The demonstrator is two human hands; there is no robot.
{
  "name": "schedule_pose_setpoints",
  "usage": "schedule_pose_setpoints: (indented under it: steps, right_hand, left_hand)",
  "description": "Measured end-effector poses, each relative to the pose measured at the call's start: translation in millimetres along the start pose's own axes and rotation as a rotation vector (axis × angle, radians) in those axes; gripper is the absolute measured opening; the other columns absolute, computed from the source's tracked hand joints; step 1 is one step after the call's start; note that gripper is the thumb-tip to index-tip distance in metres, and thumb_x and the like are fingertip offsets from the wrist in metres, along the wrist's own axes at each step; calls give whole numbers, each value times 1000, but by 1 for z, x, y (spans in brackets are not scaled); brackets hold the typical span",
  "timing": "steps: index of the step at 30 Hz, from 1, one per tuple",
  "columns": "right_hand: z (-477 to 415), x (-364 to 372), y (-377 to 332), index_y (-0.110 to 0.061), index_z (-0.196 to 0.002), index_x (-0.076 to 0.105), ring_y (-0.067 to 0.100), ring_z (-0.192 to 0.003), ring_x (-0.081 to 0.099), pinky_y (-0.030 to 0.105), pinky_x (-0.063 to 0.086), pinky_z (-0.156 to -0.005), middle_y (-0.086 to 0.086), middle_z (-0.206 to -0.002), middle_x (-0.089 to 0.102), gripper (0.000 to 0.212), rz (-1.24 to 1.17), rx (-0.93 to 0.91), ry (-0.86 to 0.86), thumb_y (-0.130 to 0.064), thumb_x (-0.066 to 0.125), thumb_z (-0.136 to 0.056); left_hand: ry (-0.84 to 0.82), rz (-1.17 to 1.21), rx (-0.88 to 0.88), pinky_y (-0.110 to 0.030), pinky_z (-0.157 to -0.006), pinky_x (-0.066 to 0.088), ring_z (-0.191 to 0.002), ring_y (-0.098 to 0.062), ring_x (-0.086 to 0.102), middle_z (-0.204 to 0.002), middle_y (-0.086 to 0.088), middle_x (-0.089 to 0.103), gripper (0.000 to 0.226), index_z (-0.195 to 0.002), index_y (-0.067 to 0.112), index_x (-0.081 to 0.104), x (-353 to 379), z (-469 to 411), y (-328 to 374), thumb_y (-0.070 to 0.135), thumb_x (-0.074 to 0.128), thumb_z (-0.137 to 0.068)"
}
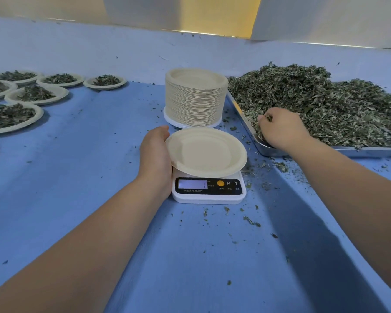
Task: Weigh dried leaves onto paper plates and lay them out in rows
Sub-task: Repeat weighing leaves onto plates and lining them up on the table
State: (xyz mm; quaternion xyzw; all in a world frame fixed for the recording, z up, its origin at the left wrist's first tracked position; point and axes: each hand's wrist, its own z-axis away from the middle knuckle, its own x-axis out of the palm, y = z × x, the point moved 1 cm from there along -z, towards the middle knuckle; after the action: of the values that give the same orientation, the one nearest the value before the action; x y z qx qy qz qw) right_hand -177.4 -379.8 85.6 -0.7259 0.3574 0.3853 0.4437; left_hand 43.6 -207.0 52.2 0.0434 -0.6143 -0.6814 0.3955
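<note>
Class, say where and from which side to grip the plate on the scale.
Probably the left rim, from the left. The plate overhangs the scale, so a grip can hook under; the left hand holds it there. The stack crowds the far side, the tray of leaves the right.

Both bare forearms stretch forward, the left coming in from the lower left, the right from the right edge. Left hand [156, 154] shows its back, thumb pointing ahead, fingers tucked out of sight under the paper plate [205, 152] rim. Right hand [280, 129] is knuckles up, fingers curled down into the dried leaves [325, 105].
</note>
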Motion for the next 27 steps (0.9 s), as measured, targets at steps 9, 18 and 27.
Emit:
schedule_pose_setpoints:
  steps: [9,18,27]
  right_hand:
    - [0,-4,-1,-6,-95,59,26,-58,48,32,37,-53,9,-68,54,36,-35,-51,89,-35,42,-107]
    - [18,-34,-83,-18,-93,63,7,-59,46,25,36,-54,-5,-75,59,29,-264,-274,200,-38,46,-105]
    - [66,6,-122,-27,-128,57,11,-102,61,30,49,-90,-10,-115,66,40,-147,-484,-315,-55,46,-101]
  left_hand:
    - [-3,-9,49,-41,-85,57,-95,-21,67,-103,2,66,20,-114,24,66,-1,-3,0,26,52,-99]
    - [-30,17,51,-22,-49,55,-63,-6,73,-100,6,69,33,-130,20,62,-1,-5,0,23,50,-99]
    - [-87,-45,86,-33,-75,59,-82,-9,75,-89,10,76,20,-114,22,64,-5,-8,4,29,50,-101]
